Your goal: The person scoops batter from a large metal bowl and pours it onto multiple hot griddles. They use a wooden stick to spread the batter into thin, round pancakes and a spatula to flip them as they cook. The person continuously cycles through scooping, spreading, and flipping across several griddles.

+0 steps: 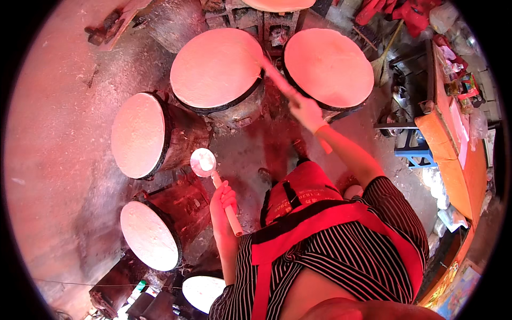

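Observation:
My left hand (225,200) is closed around the wooden handle (233,220) of a tool with a round, shiny, ladle-like head (203,162). My right hand (308,111) grips a long stick or handle (278,80), blurred, whose far end reaches over the right edge of a large round pan-like top (218,68) with a pale surface; what its tip touches is unclear. Another pale round top (329,69) lies to the right of that stick. Further pale round tops stand at the left (138,135) and lower left (150,235), each on a dark barrel-like stand.
One more pale round top (204,293) is at the bottom, another (280,3) at the top edge. An orange-sided table (452,172) with bottles and bags stands right, beside a blue stool (416,154). A broom (382,66) leans behind. A thin wire (100,285) crosses lower left.

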{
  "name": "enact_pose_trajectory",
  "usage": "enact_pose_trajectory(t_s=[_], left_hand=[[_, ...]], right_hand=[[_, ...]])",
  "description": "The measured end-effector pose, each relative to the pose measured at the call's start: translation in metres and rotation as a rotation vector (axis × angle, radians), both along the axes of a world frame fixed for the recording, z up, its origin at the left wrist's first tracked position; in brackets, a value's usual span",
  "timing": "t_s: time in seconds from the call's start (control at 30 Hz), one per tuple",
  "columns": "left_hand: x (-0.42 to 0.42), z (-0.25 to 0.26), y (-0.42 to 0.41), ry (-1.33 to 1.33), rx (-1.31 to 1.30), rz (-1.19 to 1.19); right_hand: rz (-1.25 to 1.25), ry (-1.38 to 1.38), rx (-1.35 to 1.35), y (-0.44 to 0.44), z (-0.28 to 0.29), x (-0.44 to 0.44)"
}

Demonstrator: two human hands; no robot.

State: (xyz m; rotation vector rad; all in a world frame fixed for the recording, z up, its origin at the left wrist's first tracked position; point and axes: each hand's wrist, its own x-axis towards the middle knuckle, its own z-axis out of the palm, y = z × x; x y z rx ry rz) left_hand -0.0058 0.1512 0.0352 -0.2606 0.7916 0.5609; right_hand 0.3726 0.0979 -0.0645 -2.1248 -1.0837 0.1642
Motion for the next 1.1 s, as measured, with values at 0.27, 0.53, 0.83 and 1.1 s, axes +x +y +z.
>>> enact_pose_trajectory(t_s=[0.27, 0.53, 0.83, 1.1], left_hand=[[0.061, 0.008, -0.022, -0.085, 0.028, 0.087], [0.139, 0.009, -0.071, -0.229, -0.056, 0.271], [0.229, 0.041, -0.132, -0.188, -0.018, 0.377], [0.251, 0.039, -0.128, -0.194, 0.062, 0.391]], right_hand=[[0.489, 0.138, -0.108, -0.065, -0.007, -0.044], [-0.047, -0.298, 0.004, -0.040, 0.121, 0.302], [0.076, -0.045, -0.308, -0.007, 0.011, 0.468], [0.087, 0.292, -0.285, -0.010, 0.019, 0.466]])
